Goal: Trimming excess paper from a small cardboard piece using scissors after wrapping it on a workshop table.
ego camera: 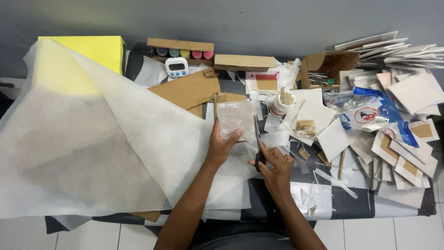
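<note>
Left hand (221, 147) pinching translucent plastic square (236, 120) upright over white tissue sheet (115, 139); right hand (274, 163) closed through scissors (257, 141), blades along square's right edge, above cluttered table (351, 203)

craft workshop, cluttered table (397, 210), cardboard scraps (189, 88), paper offcuts (323, 178)

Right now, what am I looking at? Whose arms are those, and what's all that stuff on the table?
The camera sits on a person's head and looks down, so those are that person's own arms. The left hand holds up a small square covered in white paper. The right hand holds scissors, their blades at the square's right edge. A big sheet of thin white paper drapes over the table. Around it lie cardboard pieces, a small white timer, and stacks of white squares.
</note>
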